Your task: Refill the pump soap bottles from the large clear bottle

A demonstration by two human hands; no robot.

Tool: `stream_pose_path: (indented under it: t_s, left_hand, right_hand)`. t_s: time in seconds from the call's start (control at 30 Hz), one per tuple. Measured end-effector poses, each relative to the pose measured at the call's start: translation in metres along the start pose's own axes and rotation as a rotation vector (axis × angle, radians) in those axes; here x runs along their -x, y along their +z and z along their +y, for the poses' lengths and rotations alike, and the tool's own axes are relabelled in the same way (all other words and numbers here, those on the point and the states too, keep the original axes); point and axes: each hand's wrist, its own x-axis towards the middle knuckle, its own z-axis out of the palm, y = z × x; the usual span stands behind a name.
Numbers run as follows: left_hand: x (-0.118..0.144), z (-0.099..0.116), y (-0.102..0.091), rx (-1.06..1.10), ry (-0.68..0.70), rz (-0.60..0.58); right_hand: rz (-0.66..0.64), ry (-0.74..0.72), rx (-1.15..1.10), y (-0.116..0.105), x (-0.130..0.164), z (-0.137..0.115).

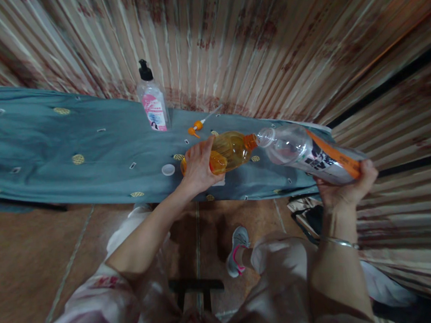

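Here the left hand (197,168) is wrapped around a small amber-filled bottle (229,152) tipped sideways over the teal cloth (90,149), its orange neck meeting the mouth of a clear labelled bottle (306,155) gripped at its base by the right hand (348,185).

Three bottles were in view: one pump bottle (153,104) at the far side, one orange bottle (229,152) and one clear bottle (310,153) to the right. One white cap (168,169) and one orange pump nozzle (198,126) lay on the tabletop (53,142). Two hands were present.
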Motion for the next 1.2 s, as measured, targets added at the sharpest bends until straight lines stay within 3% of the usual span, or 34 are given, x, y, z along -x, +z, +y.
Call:
stream_pose_path:
  t_s: [1.2]
  left_hand:
    - [0.0008,0.0009,-0.0019,0.018,0.010,-0.006]
  right_hand:
    - [0.027,0.018,-0.047,0.0042,0.0036,-0.0034]
